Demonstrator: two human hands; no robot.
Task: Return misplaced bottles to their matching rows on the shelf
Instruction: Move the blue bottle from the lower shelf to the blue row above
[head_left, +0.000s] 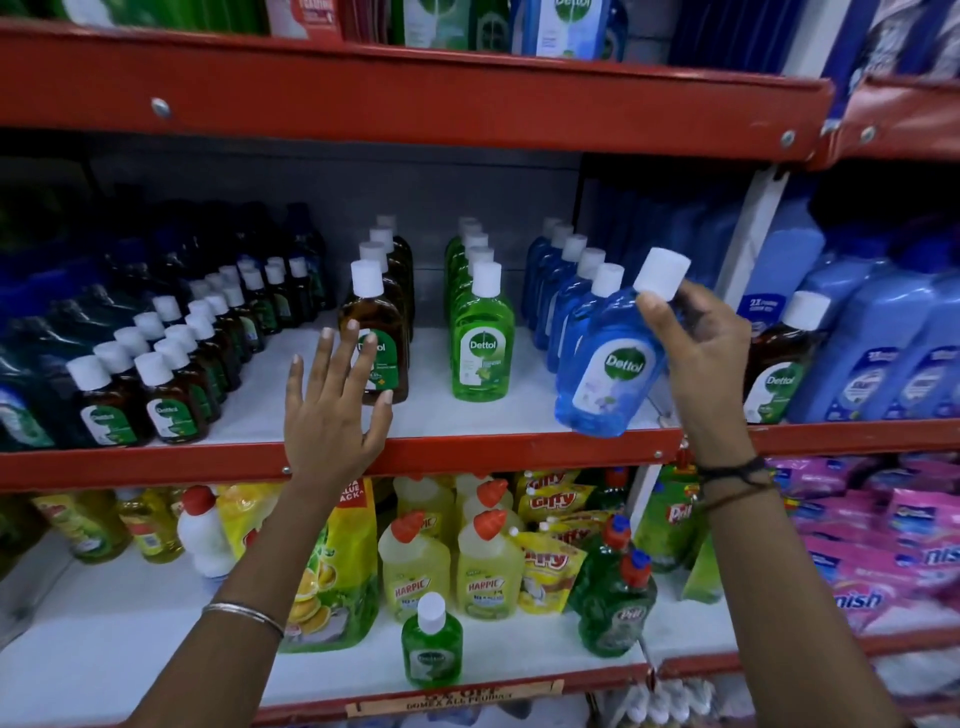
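My right hand (701, 358) grips a blue Dettol bottle (608, 369) with a white cap, tilted at the front of the blue row (566, 280) on the middle shelf. My left hand (332, 410) is open with fingers spread, its fingertips in front of the front brown Dettol bottle (376, 332) of the brown row. A green Dettol row (480, 332) stands between the brown and blue rows. A lone green Dettol bottle (431, 644) stands on the lower shelf among yellow cleaners. A brown Dettol bottle (779, 364) stands to the right of the shelf post, among large blue bottles.
Small brown Dettol bottles (156, 384) fill the left of the middle shelf. Large blue bottles (883, 338) stand at the right. The red shelf edge (467, 452) runs under my hands. Yellow Harpic bottles (488, 566), green dish-liquid bottles (615, 608) and pink packs (872, 551) sit below.
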